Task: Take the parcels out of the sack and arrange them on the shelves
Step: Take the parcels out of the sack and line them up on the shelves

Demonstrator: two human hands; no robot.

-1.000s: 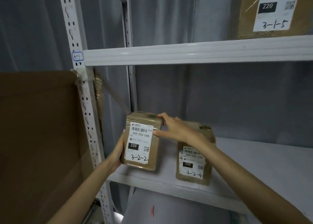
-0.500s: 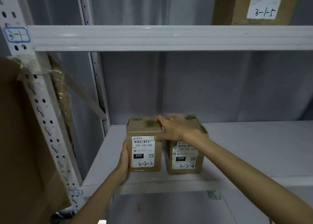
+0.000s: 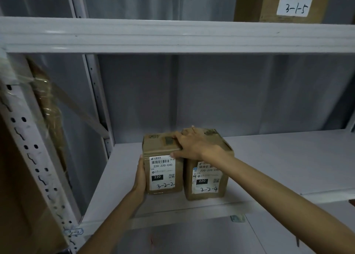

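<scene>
A small brown cardboard parcel labelled 3-2-2 (image 3: 163, 169) stands upright on the white middle shelf (image 3: 278, 167), touching a second brown parcel labelled 3-2-4 (image 3: 207, 182) to its right. My left hand (image 3: 140, 178) presses flat against the left side of parcel 3-2-2. My right hand (image 3: 192, 144) grips its top right corner, fingers over the top and thumb on the front face, with the wrist crossing above parcel 3-2-4. The sack is out of view.
A larger brown box labelled 3-1-5 (image 3: 294, 2) sits on the upper shelf (image 3: 172, 34) at the right. A perforated white upright (image 3: 32, 157) and a big cardboard sheet (image 3: 17, 196) stand at the left. Grey curtain hangs behind.
Both hands have carried parcel 3-2-2 from the shelf's front edge inward and set it down beside parcel 3-2-4. The camera has come closer and shifted to the right.
</scene>
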